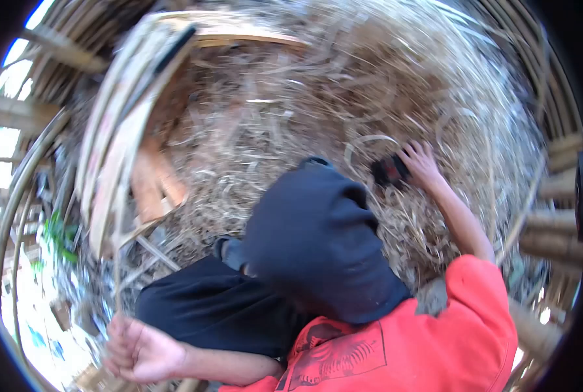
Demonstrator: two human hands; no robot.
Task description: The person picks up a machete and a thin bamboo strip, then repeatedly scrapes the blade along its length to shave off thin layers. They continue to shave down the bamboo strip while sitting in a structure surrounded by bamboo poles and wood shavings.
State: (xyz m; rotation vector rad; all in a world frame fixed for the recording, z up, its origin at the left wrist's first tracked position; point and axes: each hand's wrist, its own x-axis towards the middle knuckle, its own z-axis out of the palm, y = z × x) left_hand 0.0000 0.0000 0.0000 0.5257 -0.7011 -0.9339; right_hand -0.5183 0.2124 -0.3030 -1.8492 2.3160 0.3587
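At the lower left, my left hand (140, 349) is closed around the lower end of a thin pale strip (117, 274), which runs upward from the fingers. My right hand (421, 163) is over the shavings at the right, fingers apart, at the right edge of a small black object (389, 172) with a reddish mark. Blur hides whether the fingertips touch it. Black cloth (314, 245) covers a rounded form between the arms. Long pale split strips (118, 140) curve down the left side, with a dark narrow bar (161, 65) lying along them.
Tangled shavings (272, 124) cover the ground. Flat brownish pieces (151, 183) lie at the left. Bamboo poles (552, 245) stand at the right, and more poles (27, 114) with green leaves (59, 238) are at the left.
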